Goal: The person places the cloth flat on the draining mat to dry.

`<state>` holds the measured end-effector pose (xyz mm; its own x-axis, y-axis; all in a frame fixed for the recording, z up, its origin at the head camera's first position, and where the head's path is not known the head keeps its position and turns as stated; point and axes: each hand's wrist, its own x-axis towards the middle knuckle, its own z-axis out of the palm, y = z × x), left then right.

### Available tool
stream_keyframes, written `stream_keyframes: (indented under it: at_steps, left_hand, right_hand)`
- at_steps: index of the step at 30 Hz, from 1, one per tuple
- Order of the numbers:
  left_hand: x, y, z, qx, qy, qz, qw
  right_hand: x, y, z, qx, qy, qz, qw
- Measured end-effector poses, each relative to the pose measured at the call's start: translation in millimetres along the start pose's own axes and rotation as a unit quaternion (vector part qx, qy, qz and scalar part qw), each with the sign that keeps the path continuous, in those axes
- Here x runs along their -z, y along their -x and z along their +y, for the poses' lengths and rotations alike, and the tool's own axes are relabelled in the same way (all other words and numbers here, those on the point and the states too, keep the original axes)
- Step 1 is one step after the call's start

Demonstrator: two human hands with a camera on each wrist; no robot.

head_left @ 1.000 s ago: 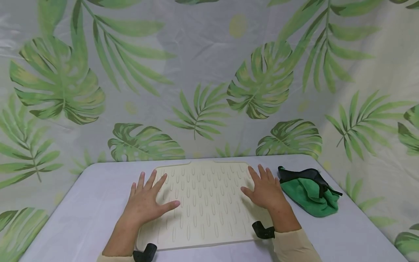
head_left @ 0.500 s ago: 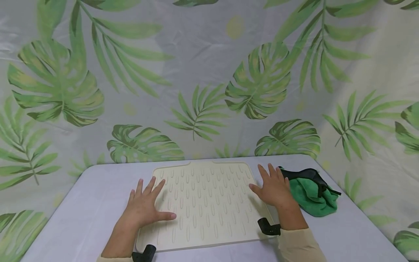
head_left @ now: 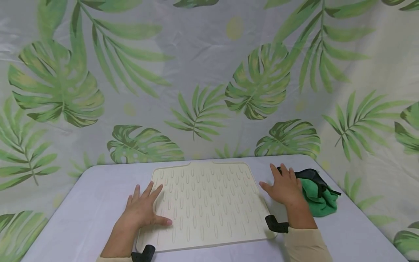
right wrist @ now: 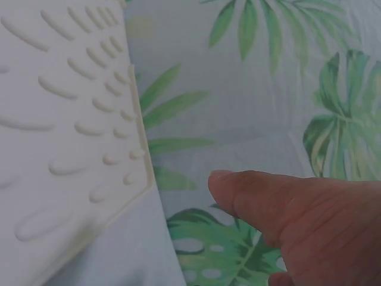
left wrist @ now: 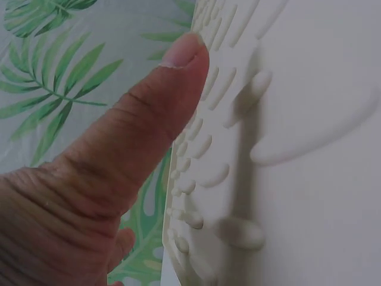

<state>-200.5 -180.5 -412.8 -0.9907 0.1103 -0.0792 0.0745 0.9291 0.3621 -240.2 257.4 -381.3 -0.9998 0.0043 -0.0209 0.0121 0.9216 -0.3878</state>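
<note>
A cream mat [head_left: 206, 203] with rows of raised oval ridges lies flat in the middle of the white table. Over its left edge my left hand [head_left: 140, 211] is held with fingers spread; its thumb [left wrist: 161, 89] and a shadow on the ridges show in the left wrist view. Just beyond the mat's right edge is my right hand [head_left: 285, 187], fingers extended, holding nothing. It partly covers a green cloth bundle [head_left: 320, 200] with a black band; whether it touches the bundle I cannot tell. Only the right thumb [right wrist: 256, 193] shows clearly in the right wrist view.
White cloth covers the table [head_left: 98, 189]. Behind it hangs a leaf-patterned curtain [head_left: 203, 72]. A black wrist camera [head_left: 276, 223] sits on the right wrist, another black camera [head_left: 144, 253] on the left.
My right hand has moved right, off the mat toward the green bundle, and now covers more of it. My left hand has shifted slightly left and toward me.
</note>
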Motion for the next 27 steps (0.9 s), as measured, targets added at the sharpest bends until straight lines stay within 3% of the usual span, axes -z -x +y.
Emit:
stream_keyframes:
  at_steps: [15, 27]
  left_hand:
    - [-4.7, -1.7, -5.2, 0.023, 0.004, -0.024, 0.9994]
    - [-4.1, -0.1, -5.9, 0.041, 0.015, -0.027, 0.9987]
  right_hand:
    - [13, -1, 30, -0.063, -0.006, 0.009, 0.998]
    - [16, 1, 63, -0.14, -0.075, 0.058, 0.986]
